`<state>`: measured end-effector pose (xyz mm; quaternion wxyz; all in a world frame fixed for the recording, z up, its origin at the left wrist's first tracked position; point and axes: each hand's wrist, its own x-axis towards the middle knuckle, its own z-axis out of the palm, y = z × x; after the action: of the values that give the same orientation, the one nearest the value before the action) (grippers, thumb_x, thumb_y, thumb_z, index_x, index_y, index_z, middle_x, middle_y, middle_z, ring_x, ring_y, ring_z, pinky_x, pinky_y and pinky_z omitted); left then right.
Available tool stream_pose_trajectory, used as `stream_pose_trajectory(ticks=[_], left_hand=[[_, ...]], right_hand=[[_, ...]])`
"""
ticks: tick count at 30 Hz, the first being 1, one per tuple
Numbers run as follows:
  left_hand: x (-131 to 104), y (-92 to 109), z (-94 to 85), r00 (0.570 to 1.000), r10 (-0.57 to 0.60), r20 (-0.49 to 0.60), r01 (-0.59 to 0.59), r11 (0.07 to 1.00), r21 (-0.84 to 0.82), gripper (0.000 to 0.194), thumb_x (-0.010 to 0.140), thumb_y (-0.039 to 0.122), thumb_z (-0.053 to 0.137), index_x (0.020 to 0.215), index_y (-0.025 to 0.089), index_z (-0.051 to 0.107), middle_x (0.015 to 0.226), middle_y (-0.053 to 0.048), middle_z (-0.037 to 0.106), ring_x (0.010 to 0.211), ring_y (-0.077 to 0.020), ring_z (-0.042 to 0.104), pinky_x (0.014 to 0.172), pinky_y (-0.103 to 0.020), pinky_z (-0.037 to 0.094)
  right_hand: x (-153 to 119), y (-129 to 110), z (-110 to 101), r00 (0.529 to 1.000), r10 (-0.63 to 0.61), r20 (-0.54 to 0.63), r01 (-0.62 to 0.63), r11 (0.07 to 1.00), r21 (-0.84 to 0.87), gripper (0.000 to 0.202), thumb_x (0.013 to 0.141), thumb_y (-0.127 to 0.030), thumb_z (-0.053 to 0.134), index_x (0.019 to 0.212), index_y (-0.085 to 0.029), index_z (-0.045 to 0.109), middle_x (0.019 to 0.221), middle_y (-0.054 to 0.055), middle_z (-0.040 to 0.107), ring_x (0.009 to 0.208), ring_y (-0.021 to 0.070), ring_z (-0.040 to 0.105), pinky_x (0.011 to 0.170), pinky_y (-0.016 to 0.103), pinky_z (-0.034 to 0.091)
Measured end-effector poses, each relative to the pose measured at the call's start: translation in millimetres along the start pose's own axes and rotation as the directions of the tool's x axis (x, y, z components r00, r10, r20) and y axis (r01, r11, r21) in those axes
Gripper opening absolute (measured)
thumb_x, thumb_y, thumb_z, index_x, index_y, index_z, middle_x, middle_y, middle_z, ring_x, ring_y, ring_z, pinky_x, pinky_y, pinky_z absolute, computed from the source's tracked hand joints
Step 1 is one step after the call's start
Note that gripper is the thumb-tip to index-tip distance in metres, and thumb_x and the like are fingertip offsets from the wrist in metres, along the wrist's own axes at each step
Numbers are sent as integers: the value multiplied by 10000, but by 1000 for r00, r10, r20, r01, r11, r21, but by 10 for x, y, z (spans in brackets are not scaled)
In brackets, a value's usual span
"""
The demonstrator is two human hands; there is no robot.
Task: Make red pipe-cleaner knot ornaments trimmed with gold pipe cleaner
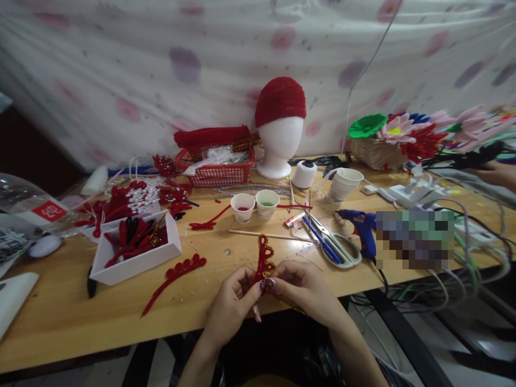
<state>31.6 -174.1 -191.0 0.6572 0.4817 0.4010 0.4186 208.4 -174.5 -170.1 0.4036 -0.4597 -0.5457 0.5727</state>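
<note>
At the table's near edge, my left hand [237,298] pinches the lower part of a red looped chenille piece [263,252] that stands upright. Gold trim runs along its scalloped right side. My right hand [298,285] closes on a gold cord [296,306] against the same piece, thumbs almost meeting. Fingers hide the piece's lower end. A similar red chenille piece [177,275], without gold, lies on the table to the left. Beyond my hands is a thin wooden stick [258,234].
Scissors [341,244], a blue pen [322,239] and a blue glue gun [363,226] lie right. Two paper cups [243,208] hold small beads. A white box [137,263] of red and black pieces stands left; behind are a red basket [217,174] and a foam head [278,145]. Another person's hand [497,174] is far right.
</note>
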Motion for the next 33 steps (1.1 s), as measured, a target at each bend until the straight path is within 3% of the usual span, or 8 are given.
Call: stream_pose_trajectory(ticks=[6,11,18,24,33], left_hand=[[10,5,-13,1000,-4,28,4,1000,25,340,810,473,721,760,162,592,671,46,547,470,-70,523,442,-202,498],[15,5,-10,998,-36,52,34,998,47,310,801,449,726,799,151,641,657,46,555,435,-55,499,422,-191,484],[-6,3,-6,995,-93,22,90,991,103,284,833,429,665,876,149,673,663,34,611,303,-6,356,301,-156,279],[-30,47,-3,995,-100,-14,101,985,138,241,803,415,674,774,177,645,452,103,433,297,-37,278,309,-179,208],[-40,61,27,998,-52,19,49,989,141,211,800,389,616,766,184,579,545,82,468,396,-64,406,381,-176,346]], right_hand=[[-7,0,10,995,-92,-48,87,993,-84,347,803,-482,736,704,-161,652,639,5,631,589,113,536,543,223,411],[5,82,5,993,-98,-60,99,995,-2,332,834,-467,705,731,-158,640,664,4,623,607,112,546,578,229,425],[21,90,6,996,-61,-62,62,998,14,350,829,-479,703,732,-150,638,617,-2,602,548,99,509,500,214,376],[-6,35,0,998,-47,-46,46,999,-27,359,822,-496,704,746,-150,642,639,4,620,557,102,527,502,213,388],[-4,-12,40,1000,10,3,-11,995,100,403,763,-537,750,713,-164,606,565,-47,539,478,70,435,457,201,336]])
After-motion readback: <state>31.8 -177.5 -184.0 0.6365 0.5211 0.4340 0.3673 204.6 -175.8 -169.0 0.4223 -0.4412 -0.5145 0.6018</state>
